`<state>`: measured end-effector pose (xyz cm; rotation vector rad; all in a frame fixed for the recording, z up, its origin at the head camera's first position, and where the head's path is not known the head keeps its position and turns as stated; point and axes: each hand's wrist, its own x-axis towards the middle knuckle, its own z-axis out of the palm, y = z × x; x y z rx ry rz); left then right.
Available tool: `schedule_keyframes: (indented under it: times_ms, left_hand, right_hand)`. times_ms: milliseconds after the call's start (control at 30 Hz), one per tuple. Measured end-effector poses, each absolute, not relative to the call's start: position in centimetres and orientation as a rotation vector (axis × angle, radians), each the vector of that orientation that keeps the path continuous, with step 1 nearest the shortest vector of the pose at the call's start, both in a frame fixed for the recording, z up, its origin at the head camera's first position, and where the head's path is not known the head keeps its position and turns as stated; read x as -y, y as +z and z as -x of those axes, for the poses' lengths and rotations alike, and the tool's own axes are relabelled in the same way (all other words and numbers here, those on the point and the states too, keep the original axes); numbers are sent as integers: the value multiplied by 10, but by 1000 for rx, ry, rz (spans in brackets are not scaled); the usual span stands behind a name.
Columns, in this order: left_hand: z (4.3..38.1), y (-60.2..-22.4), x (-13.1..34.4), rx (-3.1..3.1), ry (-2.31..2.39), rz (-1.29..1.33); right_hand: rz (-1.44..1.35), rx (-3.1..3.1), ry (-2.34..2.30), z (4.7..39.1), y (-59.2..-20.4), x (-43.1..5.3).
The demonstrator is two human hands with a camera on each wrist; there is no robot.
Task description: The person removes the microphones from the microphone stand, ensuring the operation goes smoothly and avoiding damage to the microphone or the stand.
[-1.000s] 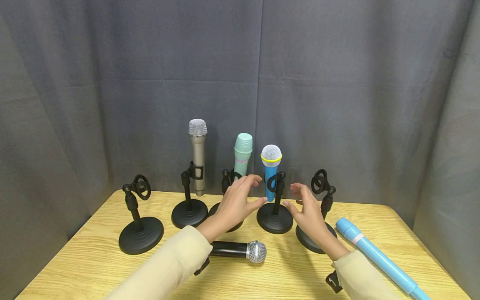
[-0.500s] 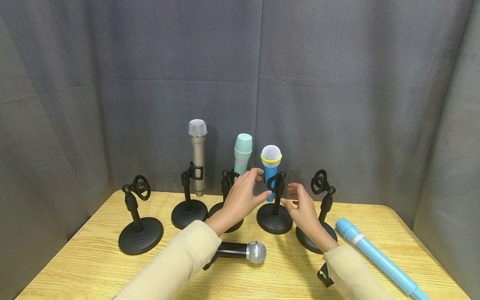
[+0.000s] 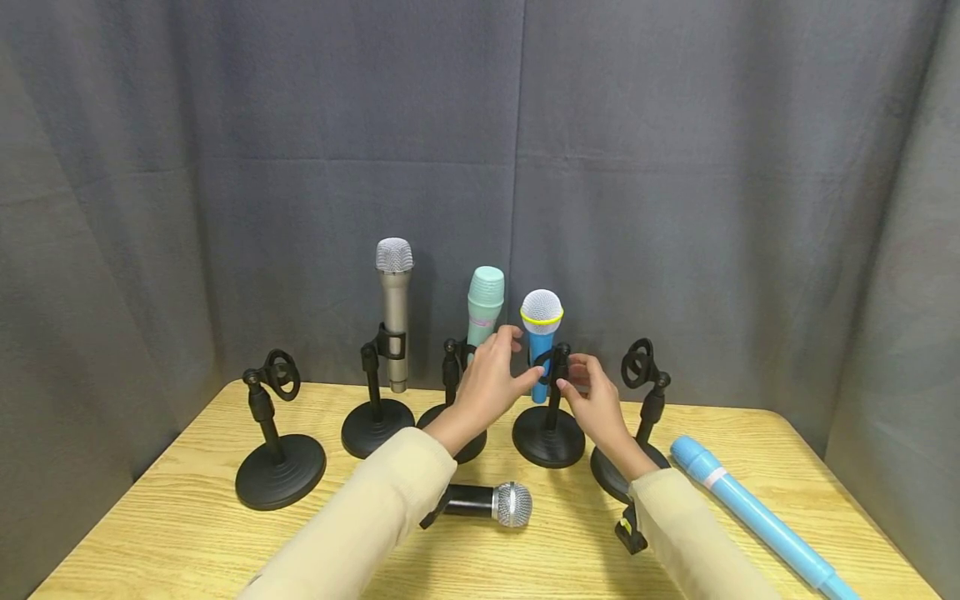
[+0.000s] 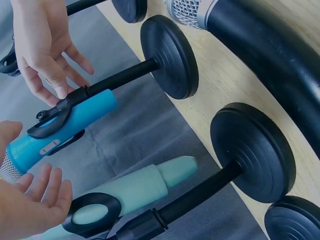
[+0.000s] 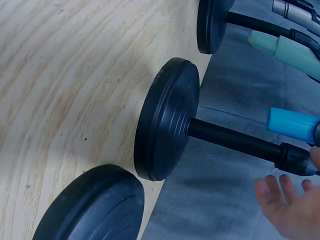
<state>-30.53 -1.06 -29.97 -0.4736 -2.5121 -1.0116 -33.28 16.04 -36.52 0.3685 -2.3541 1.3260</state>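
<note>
A blue microphone (image 3: 541, 342) with a white mesh head and yellow ring sits upright in the clip of a black stand (image 3: 549, 437). My left hand (image 3: 487, 383) is left of it, fingers relaxed and thumb tip in front of the clip; the left wrist view has the microphone between thumb and fingers. From the right, my right hand (image 3: 597, 408) comes up to the stand's neck, thumb tip right at it, fingers loosely bent behind. Left of these, a mint-green microphone (image 3: 486, 304) stands in its own clip, partly hidden by my left hand.
A silver microphone (image 3: 396, 312) stands in a stand at left. Stands with bare clips flank the row: one far left (image 3: 281, 471), one right (image 3: 651, 408). A black microphone (image 3: 472, 502) lies in front, and a long light-blue one (image 3: 765, 521) lies at right. Grey curtain (image 3: 675, 208) behind.
Both hands have moved in towards the blue microphone and slightly up, the left going right and the right going left. The microphones and stands stay in place.
</note>
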Motion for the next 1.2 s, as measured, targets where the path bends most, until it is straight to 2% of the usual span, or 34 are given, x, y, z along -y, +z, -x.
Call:
schedule_keyframes:
  times_ms: [400, 1200]
  left_hand:
    - [318, -297, 6, 2448, -1149, 563]
    - [327, -297, -4, 2349, -1230, 539]
  right_hand:
    - [-379, 2335, 1477, 343, -364, -158]
    - [-247, 2241, 1505, 344, -371, -146]
